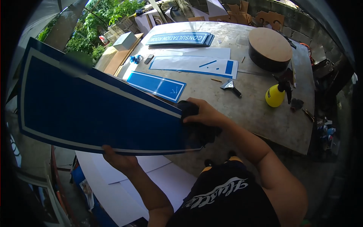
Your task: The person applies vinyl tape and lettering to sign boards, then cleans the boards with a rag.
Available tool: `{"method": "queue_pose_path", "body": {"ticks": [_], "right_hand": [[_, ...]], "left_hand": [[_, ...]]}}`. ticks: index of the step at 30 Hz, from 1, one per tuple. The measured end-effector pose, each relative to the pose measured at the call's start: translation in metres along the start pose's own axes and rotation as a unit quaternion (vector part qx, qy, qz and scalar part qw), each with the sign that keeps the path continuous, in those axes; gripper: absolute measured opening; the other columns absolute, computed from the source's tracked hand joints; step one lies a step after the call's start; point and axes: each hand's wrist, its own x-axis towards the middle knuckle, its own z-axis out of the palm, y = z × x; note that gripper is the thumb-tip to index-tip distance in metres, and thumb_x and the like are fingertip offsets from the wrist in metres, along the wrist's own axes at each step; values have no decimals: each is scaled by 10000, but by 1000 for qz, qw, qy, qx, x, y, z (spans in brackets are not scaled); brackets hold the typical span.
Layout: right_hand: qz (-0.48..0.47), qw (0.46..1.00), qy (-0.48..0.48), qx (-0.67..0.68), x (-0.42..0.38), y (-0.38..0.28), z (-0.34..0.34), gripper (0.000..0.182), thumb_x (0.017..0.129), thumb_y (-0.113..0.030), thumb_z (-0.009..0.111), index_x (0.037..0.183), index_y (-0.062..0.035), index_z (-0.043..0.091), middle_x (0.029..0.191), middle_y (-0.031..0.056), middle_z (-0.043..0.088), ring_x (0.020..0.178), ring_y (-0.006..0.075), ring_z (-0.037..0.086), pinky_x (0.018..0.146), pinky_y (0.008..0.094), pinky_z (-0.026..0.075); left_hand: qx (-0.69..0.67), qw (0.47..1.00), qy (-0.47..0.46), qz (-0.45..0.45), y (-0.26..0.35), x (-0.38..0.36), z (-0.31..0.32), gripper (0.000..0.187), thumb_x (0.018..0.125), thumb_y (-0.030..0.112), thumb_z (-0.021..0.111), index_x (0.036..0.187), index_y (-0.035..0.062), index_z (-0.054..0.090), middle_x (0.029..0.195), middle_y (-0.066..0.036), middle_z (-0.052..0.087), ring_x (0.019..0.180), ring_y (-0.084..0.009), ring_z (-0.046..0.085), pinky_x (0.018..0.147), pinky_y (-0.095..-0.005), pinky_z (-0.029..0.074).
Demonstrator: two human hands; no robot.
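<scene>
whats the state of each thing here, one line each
blue sign panel: held up off the table, tilted
left hand: gripping the panel's lower edge
right hand: pressing a dark cloth on the panel's end
yellow spray bottle: upright on the table
consultation room sign: lying flat

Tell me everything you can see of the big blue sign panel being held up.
The blue sign panel is a long, flat, glossy dark-blue board with a thin white border line inside its edges. It is held off the table, tilted, running from upper left to lower right. The left hand supports its lower edge; the right hand presses a dark cloth on its right end. No lettering shows.
</scene>
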Motion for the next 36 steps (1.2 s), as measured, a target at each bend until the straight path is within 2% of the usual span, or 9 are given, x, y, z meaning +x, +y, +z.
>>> {"method": "queue_pose_path", "body": {"ticks": [9,14,18,20,25,26,28,32,36], "right_hand": [[161,986,27,-12,-59,150,-45,475,754,-90,887,1183,-30,692,1042,104,752,989,198,692,920,339,536],[283,934,214,-40,-112,239,-66,463,767,-87,893,1181,-15,700,1029,101,769,971,192,715,880,353,566],[280,842,399,230,-138,245,-80,332,872,-114,848,1144,1,697,1037,101,757,850,198,732,786,356,610],[256,821,402,315,-130,162,-77,372,908,-173,822,1189,13,665,1052,106,751,894,194,735,811,360,614],[126,905,235,331,-93,10,-21,430,948,-178,763,1291,5,580,1129,131,724,974,230,746,855,360,630],[104,938,166,285,-87,-7,-4,506,938,-169,767,1352,30,555,1226,154,690,1102,265,712,964,397,587],[-131,984,111,-46,-63,-44,68,627,889,-148,803,1416,55,531,1403,236,578,1368,357,533,1159,429,403],[-169,973,-56,-146,-32,-52,170,629,825,-56,764,1421,-141,582,1266,236,588,1188,420,596,989,496,495],[-69,983,-91,-146,-40,-2,195,579,819,-34,749,1360,-129,565,1173,226,639,1060,416,649,902,481,524]], "left_hand": [[8,996,91,20,62,23,30,763,1015,442,659,1559,8,346,1581,-233,406,1475,-417,396,1144,-604,424],[61,986,142,56,85,36,13,783,1019,473,637,1566,4,331,1611,-238,371,1492,-404,385,1166,-595,403],[62,981,169,71,95,51,-21,738,1046,465,590,1563,8,327,1612,-231,376,1486,-388,404,1183,-581,397],[63,980,180,60,94,48,-37,743,1055,481,561,1571,9,309,1611,-232,376,1488,-393,403,1184,-587,393],[101,960,258,37,55,19,-6,731,1065,510,507,1569,16,317,1586,-246,397,1472,-419,415,1160,-590,425],[135,955,260,48,47,15,-5,726,1062,510,512,1560,12,336,1580,-247,404,1467,-419,422,1157,-584,431],[201,942,263,62,29,7,-1,718,1055,511,520,1542,4,373,1567,-249,417,1456,-419,436,1150,-574,445],[199,945,257,47,25,8,4,780,1029,578,531,1521,-15,409,1564,-242,424,1442,-427,450,1138,-554,464],[166,952,255,28,37,19,-2,784,1033,572,527,1539,-9,382,1578,-262,401,1468,-439,416,1153,-564,437]]}}
